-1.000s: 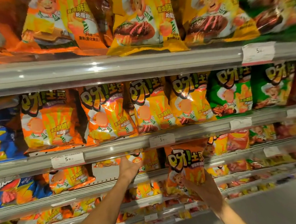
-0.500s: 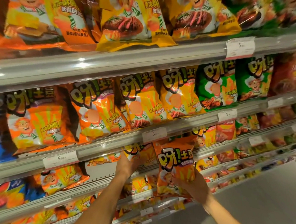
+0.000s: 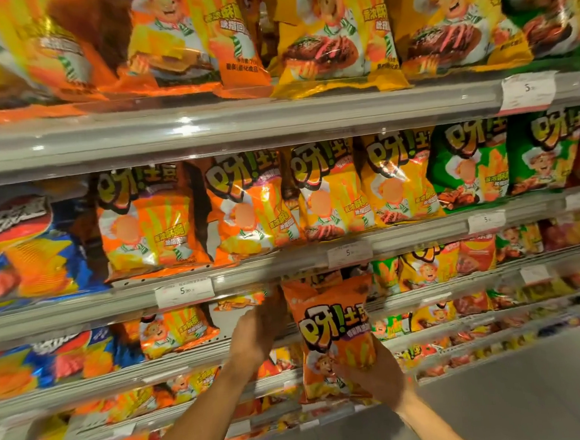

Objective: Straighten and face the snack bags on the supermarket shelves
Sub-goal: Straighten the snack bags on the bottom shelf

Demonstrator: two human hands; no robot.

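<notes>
Lifted slightly toward the grey metal shelf's front edge (image 3: 424, 301), the glossy orange foil snack bag (image 3: 334, 333) sits upright in the right hand's (image 3: 378, 378) curled fingers while the left hand (image 3: 255, 339), fingers relaxed, clears its slot.

Top shelf (image 3: 274, 117): grey metal w/ clear plastic front rail; big orange foil snack bags (image 3: 180, 45) at left, yellow foil bags (image 3: 330, 35) mid-right, green bag at far right edge. White price tag (image 3: 527, 92) on rail.
Second shelf (image 3: 284, 261): blue-and-orange crinkly bags (image 3: 34, 258) far left, orange chip bags w/ cartoon chef (image 3: 148, 223) centre, yellow ones (image 3: 395, 178) next, green chef bags (image 3: 470, 162) right. All upright, faces out.
Third shelf (image 3: 86, 375): blue bags left, small orange bag (image 3: 176, 331) beside them, tilted; gap to its right.
Lower shelves: small mixed bags, blurred.
</notes>
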